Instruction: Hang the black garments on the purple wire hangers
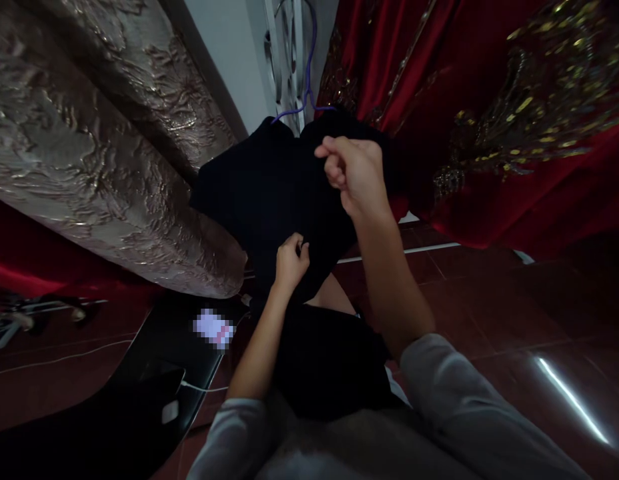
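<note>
A black garment (269,193), possibly a top, hangs in front of me on a purple hanger (308,100). My left hand (292,261) is at its lower front, fingers and thumb curled in on the dark cloth. Higher up and to the right, my right hand (357,172) is raised before the garment with its fingers closed and pinched together. Whatever lies between those fingertips, if anything, is too small to see. Folds and fastenings of the garment are lost in the darkness.
Embossed beige fabric (139,133) hangs at left, and red cloth (489,60) with gold sequins at right. A dark bench (154,327) at lower left bears a lit phone (213,328), a dark device (162,379) with a white cable (204,388), and a white case (170,411).
</note>
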`<move>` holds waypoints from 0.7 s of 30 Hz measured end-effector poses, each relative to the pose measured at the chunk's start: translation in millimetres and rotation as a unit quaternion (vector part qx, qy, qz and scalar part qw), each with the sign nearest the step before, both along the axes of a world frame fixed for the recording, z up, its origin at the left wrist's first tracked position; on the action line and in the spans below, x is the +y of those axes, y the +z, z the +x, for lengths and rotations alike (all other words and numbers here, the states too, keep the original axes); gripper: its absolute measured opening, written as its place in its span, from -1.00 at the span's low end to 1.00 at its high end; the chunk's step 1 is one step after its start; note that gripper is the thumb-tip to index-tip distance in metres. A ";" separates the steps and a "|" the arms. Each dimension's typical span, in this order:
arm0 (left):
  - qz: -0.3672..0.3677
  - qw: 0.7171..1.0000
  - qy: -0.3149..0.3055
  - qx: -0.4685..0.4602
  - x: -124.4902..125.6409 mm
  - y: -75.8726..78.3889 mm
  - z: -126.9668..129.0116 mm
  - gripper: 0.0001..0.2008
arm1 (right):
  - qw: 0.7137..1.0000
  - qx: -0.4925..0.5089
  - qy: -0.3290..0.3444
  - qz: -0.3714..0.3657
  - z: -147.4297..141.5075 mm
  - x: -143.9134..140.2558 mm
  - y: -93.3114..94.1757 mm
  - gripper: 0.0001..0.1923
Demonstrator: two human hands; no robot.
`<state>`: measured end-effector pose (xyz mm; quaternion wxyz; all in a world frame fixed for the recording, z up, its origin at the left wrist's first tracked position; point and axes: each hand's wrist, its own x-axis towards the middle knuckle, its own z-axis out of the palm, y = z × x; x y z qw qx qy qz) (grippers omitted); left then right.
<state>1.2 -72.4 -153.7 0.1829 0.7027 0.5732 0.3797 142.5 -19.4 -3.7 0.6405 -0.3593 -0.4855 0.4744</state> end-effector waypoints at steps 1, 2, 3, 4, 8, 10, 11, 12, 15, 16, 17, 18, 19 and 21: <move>-0.037 0.998 -0.025 0.036 4.6 8.8 -3.7 -0.86 | 1.000 -0.014 0.010 -0.004 0.5 4.6 7.8 -0.58; -0.073 0.993 -0.063 0.065 8.1 20.6 -7.6 -0.86 | 0.999 -0.031 0.022 -0.011 0.5 6.6 11.7 -0.56; -0.097 0.986 -0.111 0.081 10.5 35.1 -11.3 -0.88 | 0.998 -0.047 0.032 -0.018 0.2 6.4 12.5 -0.54; -0.097 0.980 -0.154 0.078 12.3 51.4 -14.5 -0.90 | 0.997 -0.060 0.038 -0.022 0.0 4.4 11.6 -0.54; 0.150 0.980 -0.114 -0.062 23.0 118.4 -16.4 -0.82 | 0.995 -0.093 0.029 -0.009 1.1 -8.2 10.2 -0.61; 0.251 0.960 -0.080 -0.094 32.2 141.8 -10.1 -0.83 | 0.995 -0.102 0.010 0.014 2.1 -9.6 13.0 -0.65; 0.274 0.953 -0.085 -0.092 36.6 149.9 -5.8 -0.84 | 0.994 -0.105 -0.004 0.027 2.0 -8.2 12.9 -0.66; 0.283 0.950 -0.099 -0.085 40.1 155.9 -1.3 -0.84 | 0.993 -0.108 -0.021 0.039 1.4 -5.8 10.4 -0.67; 0.295 0.947 -0.119 -0.054 46.7 166.9 4.8 -0.81 | 0.988 -0.126 -0.075 0.050 -4.4 3.1 -13.1 -0.67; 0.312 0.943 -0.106 -0.047 49.6 169.3 1.1 -0.81 | 0.987 -0.135 -0.082 0.039 -7.6 4.8 -24.6 -0.66; 0.339 0.936 -0.081 -0.042 54.2 171.1 -6.6 -0.80 | 0.987 -0.141 -0.079 0.023 -11.4 5.3 -36.2 -0.66; 0.370 0.927 -0.042 -0.042 61.2 172.1 -18.6 -0.80 | 0.987 -0.144 -0.066 0.006 -15.8 4.6 -46.6 -0.66; 0.398 0.916 0.005 -0.053 70.5 171.5 -34.2 -0.80 | 0.989 -0.141 -0.047 -0.005 -20.6 2.9 -54.8 -0.66; 0.399 0.904 0.109 -0.106 94.2 163.9 -70.6 -0.86 | 0.991 -0.131 -0.012 -0.002 -31.7 -2.0 -63.0 -0.69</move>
